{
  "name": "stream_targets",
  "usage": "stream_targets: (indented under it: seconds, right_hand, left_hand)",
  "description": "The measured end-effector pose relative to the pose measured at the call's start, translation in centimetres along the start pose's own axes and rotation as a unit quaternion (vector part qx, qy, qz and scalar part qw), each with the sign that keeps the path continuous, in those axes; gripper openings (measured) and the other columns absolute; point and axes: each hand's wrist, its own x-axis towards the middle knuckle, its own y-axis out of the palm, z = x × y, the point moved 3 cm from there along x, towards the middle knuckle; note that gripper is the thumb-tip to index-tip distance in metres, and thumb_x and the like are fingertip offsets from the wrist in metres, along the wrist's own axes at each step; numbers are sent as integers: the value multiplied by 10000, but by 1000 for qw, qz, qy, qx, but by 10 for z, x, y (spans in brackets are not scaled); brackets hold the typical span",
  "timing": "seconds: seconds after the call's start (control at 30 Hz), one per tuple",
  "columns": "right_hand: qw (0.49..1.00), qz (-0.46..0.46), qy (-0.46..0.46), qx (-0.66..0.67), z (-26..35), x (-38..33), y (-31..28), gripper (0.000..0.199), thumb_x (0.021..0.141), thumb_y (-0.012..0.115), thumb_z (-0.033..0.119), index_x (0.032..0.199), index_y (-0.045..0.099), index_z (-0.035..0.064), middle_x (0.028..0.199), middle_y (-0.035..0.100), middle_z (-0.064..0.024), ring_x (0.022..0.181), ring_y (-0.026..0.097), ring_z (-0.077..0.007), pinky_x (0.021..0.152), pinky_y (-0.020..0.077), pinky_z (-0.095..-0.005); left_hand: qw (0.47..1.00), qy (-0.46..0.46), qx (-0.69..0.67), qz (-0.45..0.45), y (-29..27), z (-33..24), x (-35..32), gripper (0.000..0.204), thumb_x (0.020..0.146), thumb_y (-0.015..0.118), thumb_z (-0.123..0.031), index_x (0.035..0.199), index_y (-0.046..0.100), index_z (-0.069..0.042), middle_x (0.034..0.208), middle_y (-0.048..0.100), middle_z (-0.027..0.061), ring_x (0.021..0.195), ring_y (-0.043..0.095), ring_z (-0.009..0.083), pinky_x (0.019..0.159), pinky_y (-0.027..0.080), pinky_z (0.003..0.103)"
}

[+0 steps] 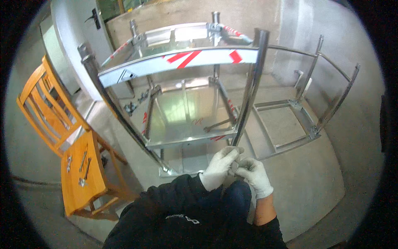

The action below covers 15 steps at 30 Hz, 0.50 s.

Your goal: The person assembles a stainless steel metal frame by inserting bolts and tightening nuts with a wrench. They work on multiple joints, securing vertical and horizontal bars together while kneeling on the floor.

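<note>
My left hand (220, 165), in a white work glove, is closed in front of my knees. My right hand (256, 177), gloved the same way, is closed right beside it. The fingertips of both meet over something small and greyish, too blurred to name. Just beyond them rises the near right leg (250, 93) of a shiny metal shelf rack. Its upper tier (178, 64) has a rim with pale blue and red protective film. On the mirror-like middle tier (182, 114) lies a wrench (217, 125).
A wooden chair (85, 176) stands at the left with several wrenches (86, 166) on its seat. Dark small hardware (132, 108) lies on the floor behind the rack. At the right, a separate metal frame (290, 145) with upright legs rests near the wall.
</note>
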Motion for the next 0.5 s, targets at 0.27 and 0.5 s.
stream_targets:
  seconds: [0.27, 0.5]
  right_hand:
    - [954, -72, -32, 290, -17, 2, 8, 184, 827, 629, 88, 959, 579, -30, 908, 651, -142, 799, 648, -198, 743, 545, -331]
    - [966, -85, 2, 244, -82, 18, -44, 156, 986, 506, 173, 1030, 567, 36, 864, 587, -33, 645, 505, -81, 549, 446, -225]
  left_hand:
    - [996, -16, -68, 48, -16, 12, -18, 429, 975, 543, -240, 1298, 457, 28, 1079, 615, 133, 907, 653, 229, 767, 536, 334]
    - [991, 112, 62, 30, -49, 9, -18, 386, 964, 573, -173, 1296, 497, 8, 1171, 603, 109, 1079, 586, 178, 876, 517, 331]
